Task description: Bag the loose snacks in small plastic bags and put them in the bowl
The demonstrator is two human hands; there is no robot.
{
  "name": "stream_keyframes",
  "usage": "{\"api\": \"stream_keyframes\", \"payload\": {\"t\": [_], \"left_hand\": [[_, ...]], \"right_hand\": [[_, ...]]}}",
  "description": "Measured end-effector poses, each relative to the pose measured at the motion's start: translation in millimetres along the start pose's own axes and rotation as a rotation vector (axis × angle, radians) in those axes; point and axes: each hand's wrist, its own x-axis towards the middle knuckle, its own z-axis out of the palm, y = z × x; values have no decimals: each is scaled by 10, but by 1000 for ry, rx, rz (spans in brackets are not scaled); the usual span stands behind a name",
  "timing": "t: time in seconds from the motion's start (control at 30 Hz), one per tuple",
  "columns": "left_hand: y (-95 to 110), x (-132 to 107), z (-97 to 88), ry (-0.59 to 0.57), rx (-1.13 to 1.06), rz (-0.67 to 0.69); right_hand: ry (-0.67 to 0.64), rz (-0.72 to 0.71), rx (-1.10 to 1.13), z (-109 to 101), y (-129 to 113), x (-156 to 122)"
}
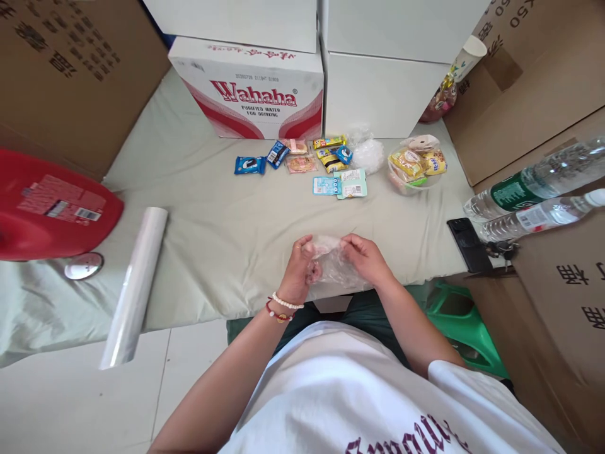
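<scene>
Near the front edge of the cloth-covered table, a clear plastic bag (pixel 338 265) is stretched between my two hands. My left hand (pixel 301 268), with beaded bracelets at its wrist, pinches the bag's left side. On the opposite side, my right hand (pixel 365 257) grips the bag's upper edge between thumb and fingers. The bag is crumpled and see-through; I cannot make out anything inside it. Beyond my hands lie several small snack packs, among them a blue packet (pixel 249 165), a yellow packet (pixel 331 160) and a pale green packet (pixel 353 183).
A clear bowl of snacks (pixel 414 167) stands right of the packets. Behind is a Wahaha carton (pixel 255 88). A plastic film roll (pixel 137 284) and a red jug (pixel 57 205) lie left. Rightward are a phone (pixel 467 244), keys (pixel 503 249) and a water bottle (pixel 539 217).
</scene>
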Motion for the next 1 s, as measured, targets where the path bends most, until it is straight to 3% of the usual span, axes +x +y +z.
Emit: {"api": "stream_keyframes", "payload": {"t": [0.1,0.2,0.4,0.6,0.73,1.0], "left_hand": [[-38,-31,-82,-9,137,-62],[-48,-9,-201,10,194,-65],[9,53,-283,109,174,-16],[95,81,-251,11,132,-45],[238,171,-464,-31,213,-88],[507,460,-1043,203,418,44]], "right_hand": [[49,192,252,105,46,110],[101,250,294,64,124,175],[375,51,-21,-116,167,131],[157,64,-223,-15,129,152],[191,205,-20,-63,204,304],[210,366,136,-259,117,439]]}}
